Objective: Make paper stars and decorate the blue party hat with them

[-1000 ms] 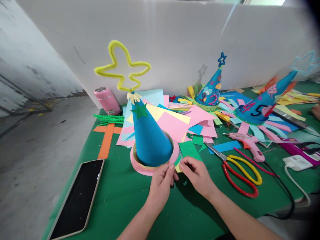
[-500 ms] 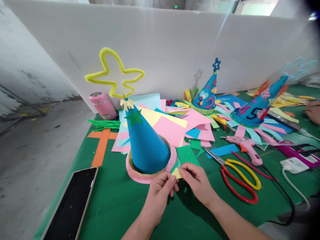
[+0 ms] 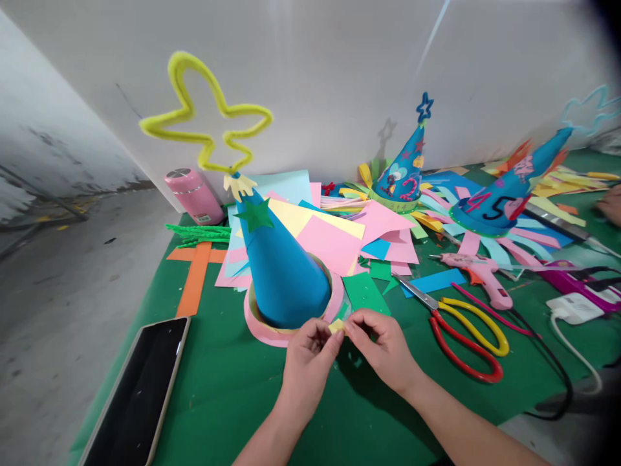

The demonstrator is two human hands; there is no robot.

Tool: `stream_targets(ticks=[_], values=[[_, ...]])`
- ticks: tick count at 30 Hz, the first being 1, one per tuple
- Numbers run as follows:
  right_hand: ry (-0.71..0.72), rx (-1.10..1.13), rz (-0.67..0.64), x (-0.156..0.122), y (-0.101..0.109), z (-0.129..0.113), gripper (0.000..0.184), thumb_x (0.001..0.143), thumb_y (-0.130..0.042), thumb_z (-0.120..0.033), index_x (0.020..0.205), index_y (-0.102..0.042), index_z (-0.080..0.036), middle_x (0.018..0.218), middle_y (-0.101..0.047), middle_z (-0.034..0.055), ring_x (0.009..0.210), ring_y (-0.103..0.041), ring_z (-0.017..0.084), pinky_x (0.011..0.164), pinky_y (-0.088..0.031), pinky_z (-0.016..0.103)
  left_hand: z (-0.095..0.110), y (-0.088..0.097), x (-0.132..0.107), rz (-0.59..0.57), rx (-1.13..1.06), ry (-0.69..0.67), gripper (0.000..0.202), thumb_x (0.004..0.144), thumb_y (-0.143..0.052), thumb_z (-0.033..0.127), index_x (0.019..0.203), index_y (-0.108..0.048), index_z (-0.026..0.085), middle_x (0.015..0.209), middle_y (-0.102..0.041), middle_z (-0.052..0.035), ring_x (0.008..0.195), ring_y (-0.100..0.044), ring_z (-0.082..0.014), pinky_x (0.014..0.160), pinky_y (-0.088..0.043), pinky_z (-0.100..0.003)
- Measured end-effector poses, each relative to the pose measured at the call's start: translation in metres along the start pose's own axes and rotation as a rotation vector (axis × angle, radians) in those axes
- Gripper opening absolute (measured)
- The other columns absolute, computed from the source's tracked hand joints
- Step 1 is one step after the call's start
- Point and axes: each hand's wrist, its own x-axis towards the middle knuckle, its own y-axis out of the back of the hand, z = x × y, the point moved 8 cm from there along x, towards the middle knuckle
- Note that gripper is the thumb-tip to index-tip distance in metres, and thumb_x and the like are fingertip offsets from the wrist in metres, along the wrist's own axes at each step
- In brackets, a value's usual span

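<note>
Between my two hands is a small piece of yellow paper (image 3: 336,325). My left hand (image 3: 310,362) pinches it from the left with thumb and fingers. From the right, my right hand (image 3: 381,343) holds its other edge, fingertips close together. Just behind them stands a blue paper cone hat (image 3: 286,272) with a pink brim (image 3: 262,333), leaning a little left. A green paper star (image 3: 255,215) is stuck near its top, below a yellow paper fringe (image 3: 239,186). A large yellow pipe-cleaner star (image 3: 206,139) rises from the tip.
Scissors (image 3: 456,330) and a pink glue gun (image 3: 478,275) lie to the right, with cables beyond. A phone (image 3: 138,395) rests at left. Coloured paper sheets (image 3: 334,236), a pink bottle (image 3: 194,196) and two decorated hats (image 3: 400,175) stand behind. Another person's hand (image 3: 610,204) shows at far right.
The yellow paper shows smaller between my fingers, its visible part now nearer my left thumb. My hands have drawn slightly closer. The view has tilted down a little.
</note>
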Motion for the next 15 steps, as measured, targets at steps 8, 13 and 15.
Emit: stream_targets(ticks=[8,13,15], values=[[-0.054,-0.001,0.009,0.0014,0.0026,0.0052,0.023,0.082,-0.047,-0.026,0.062,-0.05,-0.015,0.055,-0.043,-0.003,0.051,-0.037,0.009,0.047,-0.029,0.02,0.0022,0.0006,-0.0027,-0.008,0.108,-0.006,0.016,0.073,-0.057,0.028,0.067,-0.059,0.014,0.056,-0.052,0.0016,0.052,-0.042,-0.0099,0.048,-0.032,-0.021],[-0.065,-0.001,-0.006,0.0019,0.0025,0.0071,0.024,0.082,-0.047,-0.026,0.06,-0.047,-0.016,0.053,-0.039,-0.0039,0.05,-0.034,0.009,0.046,-0.027,0.021,0.0012,0.0015,-0.003,0.0,0.055,0.019,0.015,0.075,-0.054,0.024,0.064,-0.058,0.014,0.054,-0.051,0.0027,0.048,-0.041,-0.0078,0.047,-0.032,-0.019],[-0.056,0.002,-0.012,0.0019,0.0023,0.0067,0.024,0.082,-0.046,-0.026,0.061,-0.047,-0.016,0.053,-0.039,-0.0039,0.05,-0.034,0.009,0.046,-0.027,0.021,-0.0004,0.0002,-0.0022,-0.013,0.025,0.034,0.015,0.075,-0.054,0.023,0.064,-0.057,0.014,0.054,-0.051,0.003,0.048,-0.041,-0.0073,0.046,-0.031,-0.018]])
